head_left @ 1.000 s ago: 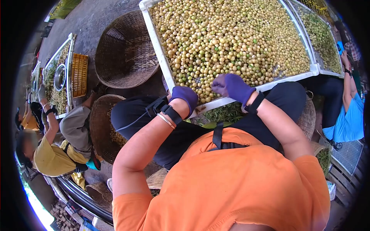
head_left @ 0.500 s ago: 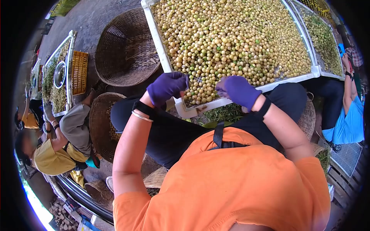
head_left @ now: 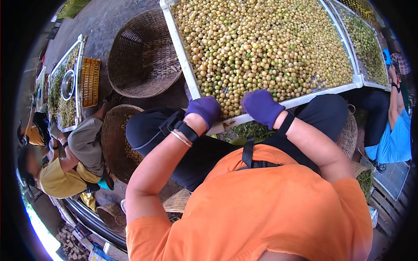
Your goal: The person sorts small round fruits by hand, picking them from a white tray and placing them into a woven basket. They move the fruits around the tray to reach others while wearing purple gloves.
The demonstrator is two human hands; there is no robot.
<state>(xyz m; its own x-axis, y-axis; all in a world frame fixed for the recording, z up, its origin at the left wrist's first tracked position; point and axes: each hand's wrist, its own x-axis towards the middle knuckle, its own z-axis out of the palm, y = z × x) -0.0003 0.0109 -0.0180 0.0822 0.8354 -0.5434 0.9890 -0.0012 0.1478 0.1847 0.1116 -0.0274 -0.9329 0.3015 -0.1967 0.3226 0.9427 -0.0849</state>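
Note:
A white-framed tray with a mesh bottom is heaped with small round yellow-green fruit. My left hand, in a purple glove, is closed at the tray's near left corner, its back towards me. To its right, my right hand, gloved the same way, is curled over the near rim with its knuckles at the fruit. Fingertips of both hands are turned away, so whatever they pinch is hidden. A patch of mesh shows among the fruit near the right rim.
A large woven basket stands left of the tray, and a smaller basket holding some fruit sits by my left knee. Green stems lie under the tray. People work at other trays on the left and right, near a yellow crate.
My left hand has moved right and down onto the tray's near corner, its forearm slanting more. My right hand has shifted slightly left and down. Fruit near the hands has shifted.

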